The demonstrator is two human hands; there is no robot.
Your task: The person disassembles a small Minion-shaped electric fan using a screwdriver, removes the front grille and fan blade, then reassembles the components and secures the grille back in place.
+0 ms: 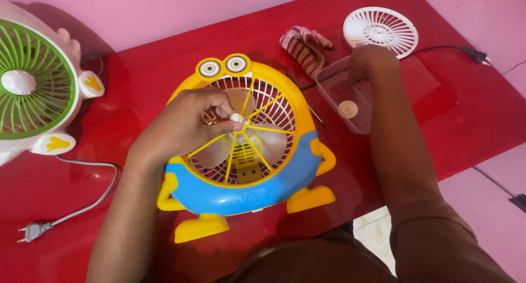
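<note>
nearest the body: a yellow-and-blue cartoon fan (246, 151) lies face up on the red counter (137, 86), its feet toward the person. its front grille is off; yellow spokes and pale translucent blades (274, 146) are exposed over the white rear grille.

left hand (186, 124) rests over the fan's centre, fingers curled narrow, thumb and fingertips pinched on the small white hub cap (236, 117) at the middle of the spokes. grip looks closed on the cap, not just touching.

step in hand, as judged: working the hub cap at the blade centre, with the fan opened up. the next move calls for a steady pinch and a straight twist on the cap, keeping the thin spokes from flexing.

further out: right hand (366, 64) reaches into a clear plastic tray (334, 94) just beside the fan's upper right. fingers dip downward inside; cannot tell whether they hold anything. a small round pale disc (347, 109) lies in the tray, apart from the fingers.

beyond: a striped cloth (304, 44) behind the tray, a loose white round grille (381, 31) at the far edge, a black cord (455, 50) trailing right.

far left: a white-and-green fan (33, 86), its grey cord and plug (33, 231) lying on the counter.
</note>
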